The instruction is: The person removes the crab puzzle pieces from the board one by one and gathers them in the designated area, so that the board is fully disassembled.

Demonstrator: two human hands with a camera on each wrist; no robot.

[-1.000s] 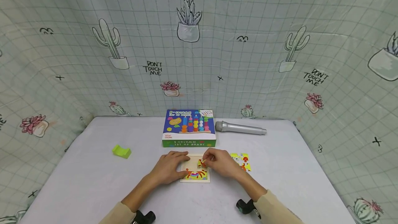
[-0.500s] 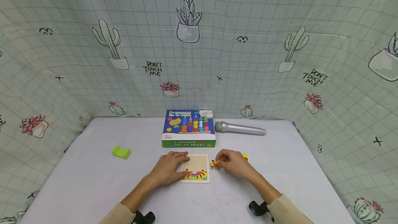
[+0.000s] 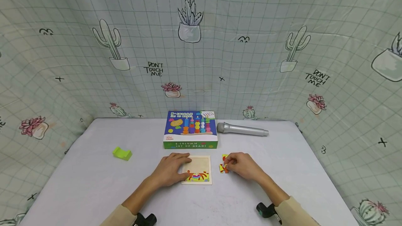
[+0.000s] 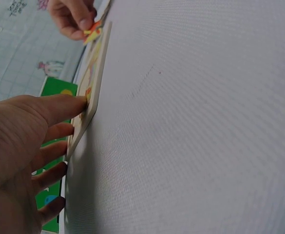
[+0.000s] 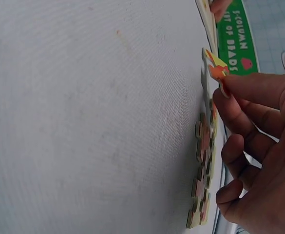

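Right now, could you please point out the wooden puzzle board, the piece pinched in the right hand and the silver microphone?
Wooden puzzle board [image 3: 201, 164]: head view, on its bare wood above the fitted pieces [image 3: 200, 176].
Pinched piece [image 5: 217, 67]: right wrist view, on its printed face.
Silver microphone [image 3: 246, 129]: head view, on its handle.

left hand [image 3: 171, 170] spread, thumb apart from fingers; right hand [image 3: 243, 166] pinching

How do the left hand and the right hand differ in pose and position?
The left hand is spread, its thumb on the puzzle board; the right hand pinches a puzzle piece between thumb and finger. The left hand is at the board's left side; the right hand is off to its right, by the loose pieces. Both are bare and come out of beige sleeves.
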